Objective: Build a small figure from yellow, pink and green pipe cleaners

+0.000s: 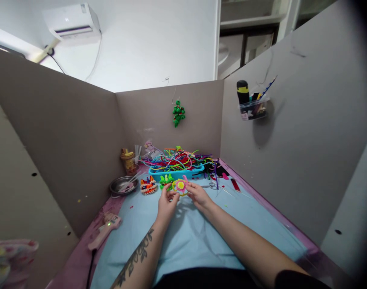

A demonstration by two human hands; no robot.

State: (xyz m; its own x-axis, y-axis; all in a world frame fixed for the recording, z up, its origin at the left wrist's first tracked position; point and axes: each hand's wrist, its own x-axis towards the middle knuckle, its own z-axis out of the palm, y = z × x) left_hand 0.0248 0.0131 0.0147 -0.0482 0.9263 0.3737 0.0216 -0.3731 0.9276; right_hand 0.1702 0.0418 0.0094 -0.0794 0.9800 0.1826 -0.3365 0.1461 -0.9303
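Between my two hands is a small pink and yellow pipe-cleaner flower point(180, 185), raised above the blue cloth point(201, 233). My left hand point(168, 202) is closed on its left and lower edge. On the other side, my right hand point(198, 194) pinches the right edge, with a pink strand sticking up beside the fingertips. Just behind the left fingers sits a green pipe-cleaner figure point(166, 181). Left of that stands an orange and white pipe-cleaner figure point(149, 186). Scissors point(213, 185) lie to the right, beyond my right hand.
A blue tray point(159, 175) heaped with coloured pipe cleaners point(183, 160) stands at the back. At left are a metal bowl point(123, 185), a jar point(129, 161) and a pink glue gun point(107, 230) with its cord. Grey partitions point(171, 136) enclose the table; a tool box point(253, 109) hangs at right.
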